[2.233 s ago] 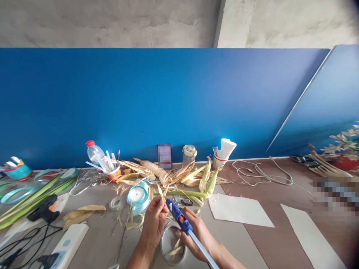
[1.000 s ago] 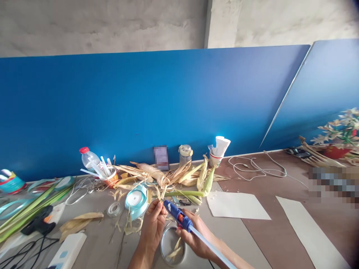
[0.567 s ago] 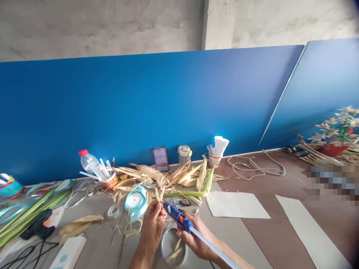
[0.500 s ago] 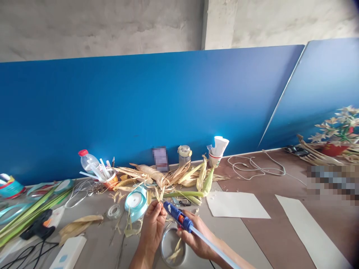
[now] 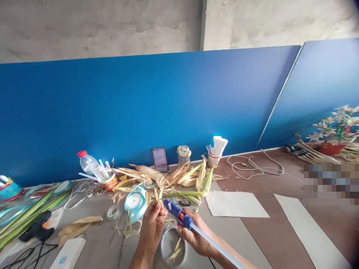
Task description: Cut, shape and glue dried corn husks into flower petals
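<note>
My left hand pinches a small piece of dried corn husk between thumb and fingers. My right hand is wrapped round a blue glue gun, whose tip points at the husk piece close to my left fingertips. A long translucent glue stick sticks out of the gun's back end. Below, between my wrists, stands a round clear container with husk scraps inside. A roll of light blue ribbon lies just left of my left hand. Whether glue touches the husk I cannot tell.
Behind my hands lies a heap of corn husks. A cup of glue sticks, a bottle and a jar stand at the back. White paper sheets lie right; a power strip and black glue gun left.
Both hands keep nearly the same pose, with the glue gun still beside the husk piece. The whole view has shifted very slightly.
</note>
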`<state>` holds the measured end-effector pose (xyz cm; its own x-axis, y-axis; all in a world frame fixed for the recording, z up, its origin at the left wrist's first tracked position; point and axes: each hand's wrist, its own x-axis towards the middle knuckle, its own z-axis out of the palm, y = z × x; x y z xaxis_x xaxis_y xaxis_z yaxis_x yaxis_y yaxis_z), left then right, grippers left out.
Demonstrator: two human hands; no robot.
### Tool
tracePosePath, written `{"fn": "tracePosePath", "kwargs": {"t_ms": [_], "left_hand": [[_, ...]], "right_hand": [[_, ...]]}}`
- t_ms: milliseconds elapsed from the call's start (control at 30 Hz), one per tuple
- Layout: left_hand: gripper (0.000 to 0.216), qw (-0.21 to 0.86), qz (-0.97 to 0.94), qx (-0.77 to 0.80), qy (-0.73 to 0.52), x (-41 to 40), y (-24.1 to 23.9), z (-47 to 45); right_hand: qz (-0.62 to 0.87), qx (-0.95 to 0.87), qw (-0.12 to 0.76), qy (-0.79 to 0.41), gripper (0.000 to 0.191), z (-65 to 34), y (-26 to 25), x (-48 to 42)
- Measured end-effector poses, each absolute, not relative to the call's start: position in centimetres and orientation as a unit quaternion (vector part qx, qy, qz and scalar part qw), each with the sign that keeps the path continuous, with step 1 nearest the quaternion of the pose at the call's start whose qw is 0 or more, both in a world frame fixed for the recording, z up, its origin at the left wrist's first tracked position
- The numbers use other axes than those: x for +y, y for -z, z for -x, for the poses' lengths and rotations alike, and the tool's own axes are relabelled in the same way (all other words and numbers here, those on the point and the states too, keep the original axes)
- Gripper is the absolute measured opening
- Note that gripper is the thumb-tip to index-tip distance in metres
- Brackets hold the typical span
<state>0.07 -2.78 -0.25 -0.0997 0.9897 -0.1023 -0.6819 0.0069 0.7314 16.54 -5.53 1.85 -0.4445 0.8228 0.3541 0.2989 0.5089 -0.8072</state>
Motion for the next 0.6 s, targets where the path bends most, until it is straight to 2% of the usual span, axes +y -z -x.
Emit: {"fn": "tracePosePath", "kwargs": {"t_ms": [600], "left_hand": [[0.013, 0.638, -0.212, 0.317, -0.668, -2.95, 0.01, -0.15]], "right_hand": [[0.360, -0.769, 0.392, -0.354, 0.021, -16.67, -1.82, -5.70]]}}
